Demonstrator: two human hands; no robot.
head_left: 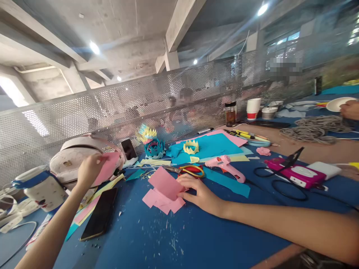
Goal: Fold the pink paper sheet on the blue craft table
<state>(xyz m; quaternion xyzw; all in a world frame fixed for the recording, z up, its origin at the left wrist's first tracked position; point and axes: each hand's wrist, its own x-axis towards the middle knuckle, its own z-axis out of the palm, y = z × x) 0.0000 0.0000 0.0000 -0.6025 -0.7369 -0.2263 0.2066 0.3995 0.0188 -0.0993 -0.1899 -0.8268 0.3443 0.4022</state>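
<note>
My left hand (91,170) is raised at the left, its fingers pinching a pink paper piece (107,168) in front of a pale backpack. At the middle of the table, my right hand (199,194) has thumb and fingers closed on the right edge of a pink paper square (165,183). Several smaller pink paper pieces (161,201) lie overlapping beneath that square. Just behind the right hand are scissors (193,171) with yellow and red handles. A pink glue gun (226,167) lies to their right, near a blue paper strip (227,183).
A black phone (99,213) lies front left, beside a white and blue jug (42,190) and the backpack (74,158). Paper crowns (191,147) stand at the back. A magenta power strip (294,172) with cables sits right. Another person's hand (349,109) shows far right. A perforated screen (120,108) borders the table.
</note>
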